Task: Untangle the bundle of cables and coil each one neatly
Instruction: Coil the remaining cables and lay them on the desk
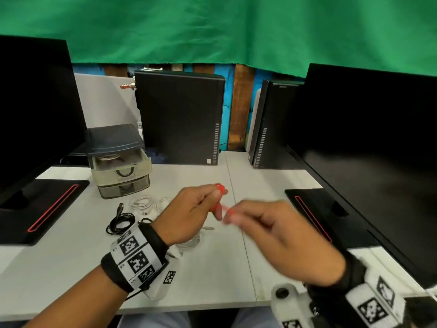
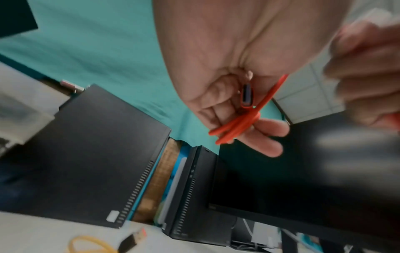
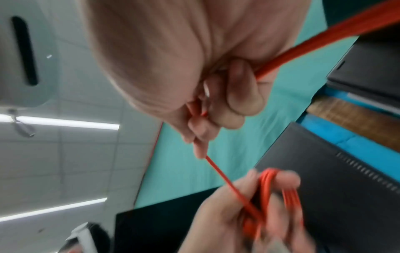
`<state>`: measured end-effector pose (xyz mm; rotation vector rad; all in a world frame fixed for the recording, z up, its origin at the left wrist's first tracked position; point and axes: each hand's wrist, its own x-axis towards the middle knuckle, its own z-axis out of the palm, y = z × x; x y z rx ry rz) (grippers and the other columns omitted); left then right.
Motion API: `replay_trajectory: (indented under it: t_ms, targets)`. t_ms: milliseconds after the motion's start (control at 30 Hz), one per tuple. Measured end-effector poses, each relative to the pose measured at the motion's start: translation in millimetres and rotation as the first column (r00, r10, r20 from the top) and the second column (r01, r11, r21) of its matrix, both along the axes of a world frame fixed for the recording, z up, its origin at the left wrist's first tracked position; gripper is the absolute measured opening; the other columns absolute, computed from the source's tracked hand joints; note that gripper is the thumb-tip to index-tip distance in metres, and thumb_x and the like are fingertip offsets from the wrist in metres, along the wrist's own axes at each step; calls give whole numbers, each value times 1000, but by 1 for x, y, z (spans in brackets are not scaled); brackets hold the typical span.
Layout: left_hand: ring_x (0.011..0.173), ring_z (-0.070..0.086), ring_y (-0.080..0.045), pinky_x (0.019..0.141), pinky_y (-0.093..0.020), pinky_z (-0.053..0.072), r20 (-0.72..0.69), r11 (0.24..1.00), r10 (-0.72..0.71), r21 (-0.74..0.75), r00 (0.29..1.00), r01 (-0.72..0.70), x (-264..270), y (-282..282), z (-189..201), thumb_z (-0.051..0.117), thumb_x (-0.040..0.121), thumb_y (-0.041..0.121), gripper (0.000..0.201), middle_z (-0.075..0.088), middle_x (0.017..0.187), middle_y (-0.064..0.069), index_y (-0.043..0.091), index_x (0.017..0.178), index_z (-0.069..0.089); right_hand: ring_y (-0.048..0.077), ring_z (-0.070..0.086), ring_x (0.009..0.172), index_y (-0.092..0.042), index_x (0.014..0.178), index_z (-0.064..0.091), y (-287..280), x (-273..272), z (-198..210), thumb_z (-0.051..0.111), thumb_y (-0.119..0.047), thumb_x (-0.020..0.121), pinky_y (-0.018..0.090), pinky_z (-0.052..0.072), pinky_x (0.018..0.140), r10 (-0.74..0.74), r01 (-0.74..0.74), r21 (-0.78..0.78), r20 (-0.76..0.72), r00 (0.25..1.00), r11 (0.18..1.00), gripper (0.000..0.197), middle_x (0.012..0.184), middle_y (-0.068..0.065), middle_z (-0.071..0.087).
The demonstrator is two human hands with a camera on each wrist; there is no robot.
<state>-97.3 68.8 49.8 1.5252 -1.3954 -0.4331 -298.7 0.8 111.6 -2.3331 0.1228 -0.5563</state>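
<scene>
My left hand (image 1: 208,204) holds a small coil of red cable (image 1: 218,197) above the white desk; in the left wrist view the red cable (image 2: 238,123) is looped over its fingers (image 2: 268,130), with a plug end beside them. My right hand (image 1: 236,217) pinches the free end of the same red cable (image 3: 218,172), which runs taut to the coil (image 3: 270,191). On the desk lie a coiled black cable (image 1: 120,222) and coiled white cables (image 1: 151,203); another white cable (image 1: 191,241) lies partly hidden under my left hand.
Black monitors stand at the left (image 1: 35,110) and right (image 1: 373,143), each on a black base. Two black computer towers (image 1: 179,117) stand at the back. A small drawer unit (image 1: 118,159) sits at the back left with one drawer open. A yellow cable (image 2: 86,243) shows on the desk.
</scene>
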Motion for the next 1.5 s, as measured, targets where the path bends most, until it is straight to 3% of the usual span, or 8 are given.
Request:
replay_trajectory:
  t_ms: [167, 333, 467, 633, 800, 1133, 1333, 1500]
  targets:
    - [67, 63, -20, 92, -31, 49, -333, 951, -278, 38, 901, 307, -20, 7, 14, 33, 105, 31, 47, 62, 56, -3, 9, 99, 75, 5, 65, 75, -38, 88, 68, -57, 7, -14, 61, -20, 96, 10, 46, 67, -379, 380, 57, 296, 877, 923, 21, 84, -14, 70]
    - [57, 57, -20, 98, -38, 50, -573, 961, -268, -96, 774, 261, -18, 7, 26, 43, 100, 27, 39, 49, 56, -3, 5, 103, 75, -3, 58, 67, -18, 103, 78, -73, 26, -66, 58, -20, 100, 11, 41, 66, -348, 339, 162, 34, 937, 927, 20, 71, -29, 65]
    - [68, 61, -22, 92, -41, 49, -693, 979, -167, -199, 702, 37, -4, 3, 25, 40, 100, 26, 41, 52, 64, -5, 6, 104, 75, 17, 70, 87, -20, 102, 77, -41, 39, -95, 54, -31, 101, 38, 54, 84, -194, 207, 107, -122, 973, 972, 25, 93, -3, 76]
    - [89, 72, -15, 83, -21, 53, -281, 985, 134, -65, 950, -158, 9, 1, 19, 34, 108, 26, 41, 74, 79, -7, 12, 100, 72, 14, 53, 65, -4, 106, 67, 1, 32, -68, 46, -29, 105, 35, 49, 69, 57, -53, 25, -188, 981, 998, 32, 71, -5, 61]
    - [99, 67, -4, 92, -35, 50, 67, 996, 88, -11, 994, -87, 2, 0, 1, 35, 106, 39, 49, 75, 84, 5, 15, 85, 72, 10, 46, 58, -13, 109, 70, 4, 10, -19, 48, -21, 105, 23, 43, 60, 75, -69, 125, -43, 996, 990, 23, 63, -6, 51]
    - [64, 62, -18, 89, -30, 52, -476, 939, -299, 8, 827, 344, -27, 15, 34, 37, 105, 35, 47, 59, 59, -3, 3, 108, 71, 0, 47, 55, -15, 94, 76, -54, 19, -31, 58, -14, 97, 13, 41, 55, -359, 267, 376, 199, 912, 888, 18, 57, -14, 57]
    - [67, 59, -23, 79, -31, 52, -639, 978, -148, -210, 755, 14, -9, 12, 45, 43, 101, 38, 46, 51, 63, -3, 4, 104, 73, 9, 43, 56, -15, 103, 77, -38, 36, -74, 57, -15, 100, 23, 39, 60, -194, 196, 363, -42, 980, 911, 20, 54, -12, 50]
    - [89, 72, -22, 97, -35, 45, -355, 957, 118, -209, 927, -202, 5, 9, 39, 35, 108, 30, 42, 72, 79, -2, 13, 96, 71, 8, 43, 59, -19, 114, 71, -5, 29, -59, 51, -28, 103, 23, 45, 64, 73, -55, 96, -196, 978, 994, 25, 65, -11, 53]
